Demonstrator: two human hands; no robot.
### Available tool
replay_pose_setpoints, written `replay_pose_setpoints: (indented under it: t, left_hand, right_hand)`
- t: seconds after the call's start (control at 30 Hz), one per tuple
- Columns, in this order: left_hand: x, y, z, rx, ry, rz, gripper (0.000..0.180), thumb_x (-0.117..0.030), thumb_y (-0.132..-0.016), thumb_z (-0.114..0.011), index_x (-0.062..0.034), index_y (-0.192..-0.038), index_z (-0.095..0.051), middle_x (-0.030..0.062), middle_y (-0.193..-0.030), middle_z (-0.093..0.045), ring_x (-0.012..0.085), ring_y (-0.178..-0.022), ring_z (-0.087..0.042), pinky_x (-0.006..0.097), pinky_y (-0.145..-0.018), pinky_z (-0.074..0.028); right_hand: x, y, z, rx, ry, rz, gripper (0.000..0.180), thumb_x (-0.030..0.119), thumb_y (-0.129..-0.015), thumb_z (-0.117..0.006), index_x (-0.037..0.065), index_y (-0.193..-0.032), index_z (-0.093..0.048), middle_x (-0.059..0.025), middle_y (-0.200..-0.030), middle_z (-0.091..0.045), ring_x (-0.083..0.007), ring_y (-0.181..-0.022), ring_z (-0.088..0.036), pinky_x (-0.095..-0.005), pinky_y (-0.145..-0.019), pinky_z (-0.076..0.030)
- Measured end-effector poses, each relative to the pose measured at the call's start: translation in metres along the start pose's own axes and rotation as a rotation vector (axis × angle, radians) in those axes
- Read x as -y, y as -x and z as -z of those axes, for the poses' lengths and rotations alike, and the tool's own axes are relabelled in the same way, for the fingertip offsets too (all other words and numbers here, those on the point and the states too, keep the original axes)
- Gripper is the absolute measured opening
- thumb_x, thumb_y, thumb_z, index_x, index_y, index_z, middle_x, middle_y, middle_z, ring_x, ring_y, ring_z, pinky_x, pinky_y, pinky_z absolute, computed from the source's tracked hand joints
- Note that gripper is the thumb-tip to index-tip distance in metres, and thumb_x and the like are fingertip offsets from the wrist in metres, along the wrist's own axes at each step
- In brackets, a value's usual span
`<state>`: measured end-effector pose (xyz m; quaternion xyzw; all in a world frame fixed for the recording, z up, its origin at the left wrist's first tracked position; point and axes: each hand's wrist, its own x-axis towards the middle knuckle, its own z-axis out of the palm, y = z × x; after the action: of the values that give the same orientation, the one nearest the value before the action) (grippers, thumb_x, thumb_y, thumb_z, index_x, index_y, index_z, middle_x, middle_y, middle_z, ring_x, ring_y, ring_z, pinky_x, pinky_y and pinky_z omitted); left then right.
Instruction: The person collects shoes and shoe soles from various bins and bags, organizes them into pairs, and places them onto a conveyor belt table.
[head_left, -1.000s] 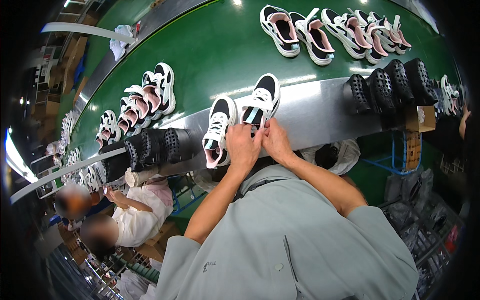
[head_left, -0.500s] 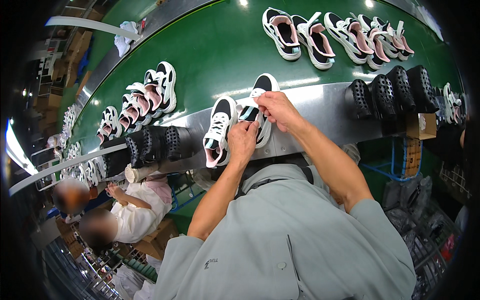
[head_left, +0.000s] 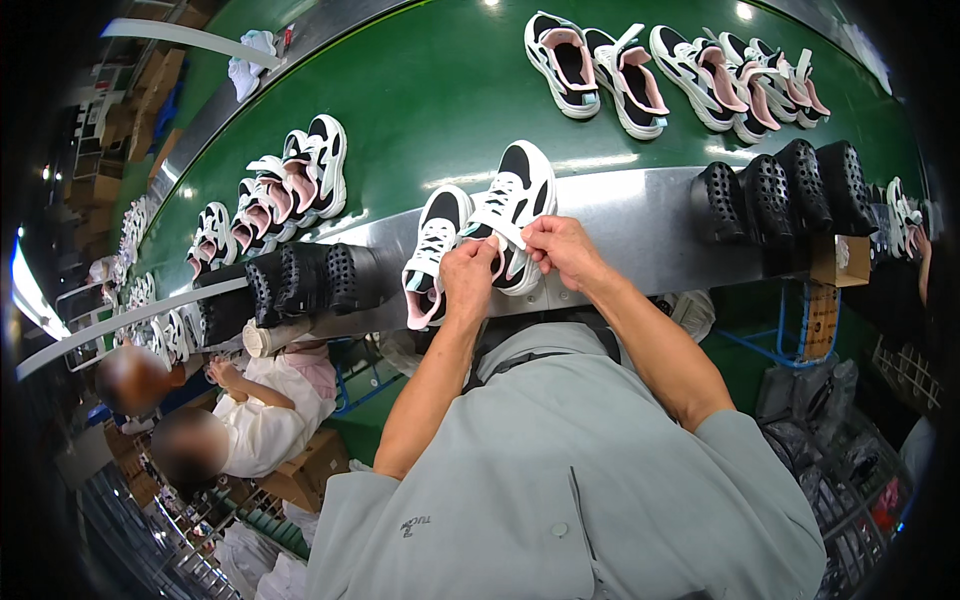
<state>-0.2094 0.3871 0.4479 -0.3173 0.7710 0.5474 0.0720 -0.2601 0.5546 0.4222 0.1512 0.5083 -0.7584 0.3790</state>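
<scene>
Both hands work a white strip at the tongue of a sneaker on the near metal rim of a green conveyor belt.

The left hand and right hand are each pinched closed on the white strip, which lies across the tongue of the black-and-white sneaker; its mate stands touching it on the left. The metal rim carries both, at the belt's near edge. The strip looks thin, limp and easily creased, best held by its ends; the sneaker seems light, with a soft upper and firmer sole, so the heel or sole would give the surest hold. Black perforated clogs sit further along the rim to the right, and more sneaker pairs line the green belt toward its far edge.
</scene>
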Motion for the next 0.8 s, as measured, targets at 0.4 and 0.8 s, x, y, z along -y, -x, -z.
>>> replay_pose_setpoints:
  t: [0.4,0.8]
  left_hand:
    - [0.0,0.009,-0.016,-0.033,-0.078,-0.053,0.026,-0.019,-0.094,-0.068,0.0062,-0.093,-0.074,0.0039,-0.073,-0.066,0.011,-0.063,-0.055,0.027,-0.059,-0.044]
    - [-0.007,0.028,-0.012,-0.057,-0.444,-0.524,0.026,-0.021,-0.091,-0.068,0.0038,-0.096,-0.07,0.0158,-0.078,-0.065,0.0302,-0.071,-0.058,0.041,-0.07,-0.046]
  right_hand:
    - [-0.018,0.003,-0.011,-0.194,-0.014,0.065,0.016,0.013,-0.092,-0.068,-0.002,-0.09,-0.065,-0.0067,-0.077,-0.066,-0.0121,-0.059,-0.06,-0.0262,-0.05,-0.053]
    - [-0.017,-0.001,0.012,-0.113,0.251,0.064,0.023,0.016,-0.09,-0.068,-0.003,-0.1,-0.064,-0.0106,-0.081,-0.067,-0.0182,-0.067,-0.064,-0.0331,-0.061,-0.056]
